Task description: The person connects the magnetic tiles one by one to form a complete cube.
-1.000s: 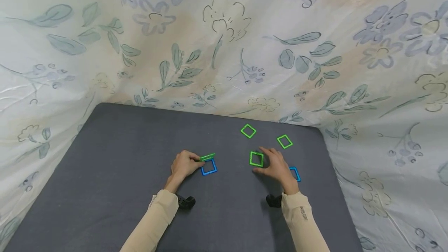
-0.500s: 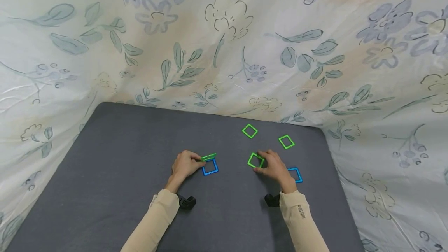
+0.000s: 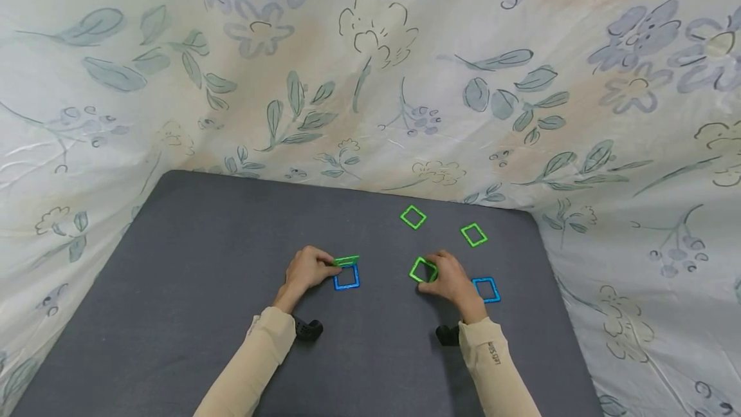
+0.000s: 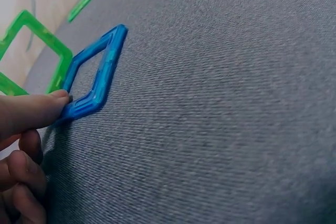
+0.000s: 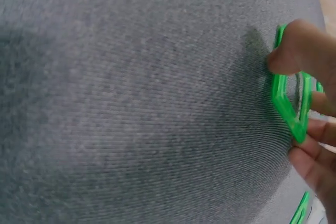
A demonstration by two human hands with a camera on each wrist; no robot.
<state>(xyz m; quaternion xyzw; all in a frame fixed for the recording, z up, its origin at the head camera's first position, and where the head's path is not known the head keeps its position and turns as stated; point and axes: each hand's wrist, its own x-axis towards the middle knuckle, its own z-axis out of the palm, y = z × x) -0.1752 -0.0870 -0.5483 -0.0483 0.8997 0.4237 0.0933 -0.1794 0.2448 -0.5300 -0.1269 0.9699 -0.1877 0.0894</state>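
Note:
My left hand (image 3: 307,270) pinches a green square frame (image 3: 347,260) that stands tilted on the far edge of a blue square frame (image 3: 346,277) lying on the grey mat. The left wrist view shows a fingertip (image 4: 37,109) touching the blue frame (image 4: 93,73) with the green frame (image 4: 32,53) rising behind it. My right hand (image 3: 448,278) grips another green square frame (image 3: 422,269) and holds it lifted off the mat; in the right wrist view its fingers (image 5: 300,51) curl around that green frame (image 5: 286,104).
Two more green frames (image 3: 413,217) (image 3: 473,234) lie flat toward the far edge of the grey mat (image 3: 191,262). A second blue frame (image 3: 485,289) lies just right of my right hand. A flowered sheet (image 3: 359,69) surrounds the mat on every side.
My right hand closed around the green frame that lay flat, tilted it up and drew it slightly nearer. My left hand stayed in place on its green frame.

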